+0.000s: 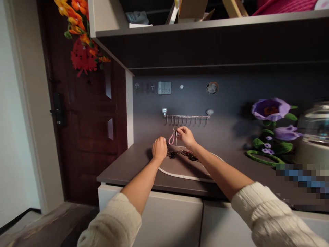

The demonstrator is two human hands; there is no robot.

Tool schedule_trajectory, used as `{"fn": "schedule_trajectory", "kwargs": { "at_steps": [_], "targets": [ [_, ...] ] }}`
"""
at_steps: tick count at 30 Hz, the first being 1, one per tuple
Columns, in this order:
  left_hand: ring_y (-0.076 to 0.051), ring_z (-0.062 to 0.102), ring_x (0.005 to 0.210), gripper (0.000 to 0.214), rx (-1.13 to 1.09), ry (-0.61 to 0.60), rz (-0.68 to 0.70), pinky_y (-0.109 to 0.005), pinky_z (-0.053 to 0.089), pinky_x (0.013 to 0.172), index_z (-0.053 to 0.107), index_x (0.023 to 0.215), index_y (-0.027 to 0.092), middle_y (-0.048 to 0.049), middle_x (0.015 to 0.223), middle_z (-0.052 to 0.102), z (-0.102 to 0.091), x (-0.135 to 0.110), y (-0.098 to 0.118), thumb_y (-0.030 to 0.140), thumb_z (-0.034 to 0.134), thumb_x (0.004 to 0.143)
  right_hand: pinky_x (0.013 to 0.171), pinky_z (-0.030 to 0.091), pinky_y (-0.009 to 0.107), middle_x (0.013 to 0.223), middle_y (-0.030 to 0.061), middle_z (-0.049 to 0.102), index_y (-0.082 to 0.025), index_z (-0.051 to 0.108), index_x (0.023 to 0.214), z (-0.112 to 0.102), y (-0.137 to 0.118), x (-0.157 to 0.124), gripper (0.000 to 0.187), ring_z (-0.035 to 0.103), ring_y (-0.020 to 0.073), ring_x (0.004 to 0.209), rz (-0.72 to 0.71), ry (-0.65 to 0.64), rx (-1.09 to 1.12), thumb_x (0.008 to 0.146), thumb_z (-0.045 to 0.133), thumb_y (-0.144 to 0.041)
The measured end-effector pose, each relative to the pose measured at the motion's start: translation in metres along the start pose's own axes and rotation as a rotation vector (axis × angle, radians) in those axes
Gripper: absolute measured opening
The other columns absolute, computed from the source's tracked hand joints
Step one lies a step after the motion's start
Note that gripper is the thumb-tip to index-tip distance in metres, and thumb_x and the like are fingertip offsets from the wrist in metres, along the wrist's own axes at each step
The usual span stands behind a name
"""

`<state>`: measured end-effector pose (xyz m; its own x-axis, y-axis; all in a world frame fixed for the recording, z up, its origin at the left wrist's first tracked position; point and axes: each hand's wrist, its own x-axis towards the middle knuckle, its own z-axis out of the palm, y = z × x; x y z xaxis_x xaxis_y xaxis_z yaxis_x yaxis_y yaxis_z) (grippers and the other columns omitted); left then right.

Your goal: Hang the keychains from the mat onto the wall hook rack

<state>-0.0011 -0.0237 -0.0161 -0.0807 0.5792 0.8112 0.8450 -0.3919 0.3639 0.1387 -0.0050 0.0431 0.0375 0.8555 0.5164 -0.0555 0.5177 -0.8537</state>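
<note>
My right hand (187,138) pinches a bunch of keys (176,133) by its metal ring, just below the hook rail (187,117) on the wall. A pink loop strap (171,138) dangles from the ring. My left hand (159,149) is closed at the left side of a rounded tray with a white rim (180,176). Its fingertips face away, so what it grips, if anything, is hidden. Dark sunglasses or similar small dark items (190,156) lie on the tray, partly behind my right forearm.
The tray rests on a dark countertop (123,168) under an overhanging shelf (205,44). Purple artificial flowers (271,109) and a glass-topped appliance (315,137) stand at the right. A dark red door (84,144) is at the left. Small wall hooks (152,87) and a switch panel (164,88) sit above the rail.
</note>
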Motion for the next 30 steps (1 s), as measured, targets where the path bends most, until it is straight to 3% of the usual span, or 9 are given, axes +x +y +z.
{"fn": "schedule_trajectory", "kwargs": {
  "at_steps": [6, 10, 17, 30],
  "targets": [
    [-0.019, 0.057, 0.082, 0.029, 0.106, -0.020, -0.109, -0.029, 0.039, 0.070, 0.055, 0.085, 0.018, -0.0090, 0.085, 0.063, -0.001, 0.000, 0.001, 0.023, 0.026, 0.089, 0.055, 0.051, 0.026, 0.058, -0.0041, 0.049, -0.018, 0.045, 0.071, 0.025, -0.001, 0.031, 0.007, 0.052, 0.0087, 0.053, 0.054, 0.099, 0.017, 0.075, 0.050, -0.019],
    [-0.019, 0.057, 0.088, 0.030, 0.157, -0.081, -0.206, -0.029, 0.039, 0.073, 0.054, 0.090, 0.017, -0.0082, 0.091, 0.063, -0.003, 0.001, 0.004, 0.023, 0.025, 0.090, 0.052, 0.050, 0.024, 0.055, -0.0040, 0.049, -0.017, 0.045, 0.067, 0.042, 0.002, 0.049, 0.011, 0.051, 0.0077, 0.049, 0.081, 0.172, 0.003, 0.078, 0.045, -0.015],
    [-0.020, 0.058, 0.089, 0.031, 0.168, -0.071, -0.209, -0.030, 0.040, 0.072, 0.055, 0.091, 0.017, -0.0083, 0.091, 0.064, -0.001, 0.001, 0.004, 0.021, 0.024, 0.090, 0.052, 0.051, 0.022, 0.052, -0.0049, 0.046, -0.017, 0.045, 0.065, 0.064, 0.009, 0.073, 0.014, 0.050, 0.0064, 0.047, 0.143, 0.262, 0.047, 0.079, 0.044, -0.013],
    [-0.022, 0.058, 0.090, 0.032, 0.140, -0.101, -0.221, -0.032, 0.040, 0.073, 0.055, 0.093, 0.016, -0.0102, 0.092, 0.064, 0.000, 0.003, 0.003, 0.021, 0.024, 0.090, 0.052, 0.053, 0.027, 0.056, -0.0015, 0.051, -0.016, 0.048, 0.060, 0.073, 0.025, 0.081, 0.019, 0.052, 0.0078, 0.046, 0.196, 0.368, 0.010, 0.079, 0.047, -0.014]
  ]
}}
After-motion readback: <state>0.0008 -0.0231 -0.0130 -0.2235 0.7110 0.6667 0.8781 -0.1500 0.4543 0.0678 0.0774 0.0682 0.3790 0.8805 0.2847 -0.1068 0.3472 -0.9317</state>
